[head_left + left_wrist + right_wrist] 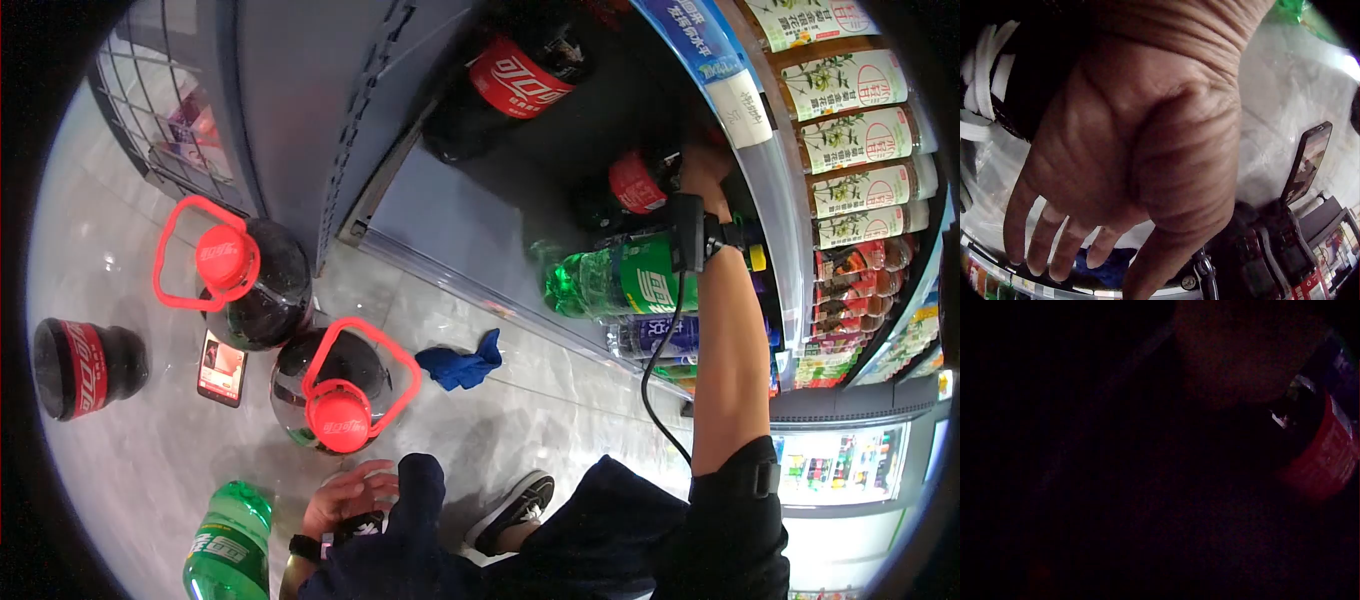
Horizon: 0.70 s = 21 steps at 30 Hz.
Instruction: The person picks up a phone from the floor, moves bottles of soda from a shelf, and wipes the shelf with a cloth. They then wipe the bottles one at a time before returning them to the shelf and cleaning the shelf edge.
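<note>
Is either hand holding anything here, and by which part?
The right hand reaches a cola bottle deep in the bottom shelf; whether it grips it cannot be told. The left hand holds nothing, fingers relaxed.

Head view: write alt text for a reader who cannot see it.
A person's right hand reaches onto a low shelf beside a cola bottle. Their left hand hangs near the floor, by two red-capped jugs and a phone.

right arm [725,340] stretched up and forward; left hand [345,497] low, fingers [1054,250] relaxed and spread.
</note>
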Motion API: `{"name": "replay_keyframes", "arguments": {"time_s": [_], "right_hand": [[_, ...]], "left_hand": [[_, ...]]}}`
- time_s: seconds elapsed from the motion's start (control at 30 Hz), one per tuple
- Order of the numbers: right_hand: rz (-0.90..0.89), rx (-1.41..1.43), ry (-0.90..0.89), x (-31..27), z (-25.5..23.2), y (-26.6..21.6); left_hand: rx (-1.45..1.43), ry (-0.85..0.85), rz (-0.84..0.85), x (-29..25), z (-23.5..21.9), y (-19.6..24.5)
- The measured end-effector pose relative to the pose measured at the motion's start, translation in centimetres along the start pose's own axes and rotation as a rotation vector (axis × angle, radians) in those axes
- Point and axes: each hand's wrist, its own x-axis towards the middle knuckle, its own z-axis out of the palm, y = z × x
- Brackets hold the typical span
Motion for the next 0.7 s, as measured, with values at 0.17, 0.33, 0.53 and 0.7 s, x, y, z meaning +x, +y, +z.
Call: {"name": "replay_keyframes", "arguments": {"time_s": [0.17, 0.33, 0.53, 0.7], "right_hand": [[0.123, 0.280, 0.141, 3.0, -1.2, -6.5], [0.134, 0.475, 0.121, 4.4, -2.9, -8.6], [0.174, 0.726, 0.032, 6.1, -4.2, -10.0], [0.252, 0.948, -0.051, 5.0, -5.3, -11.1]], "left_hand": [[-0.002, -0.028, 0.009, 0.3, -0.7, -0.3], [-0.004, -0.011, 0.030, 0.6, -1.3, -0.8], [-0.024, -0.008, 0.041, 0.7, -0.8, -0.8], [-0.011, 0.016, 0.058, 0.4, -0.1, -0.8]]}}
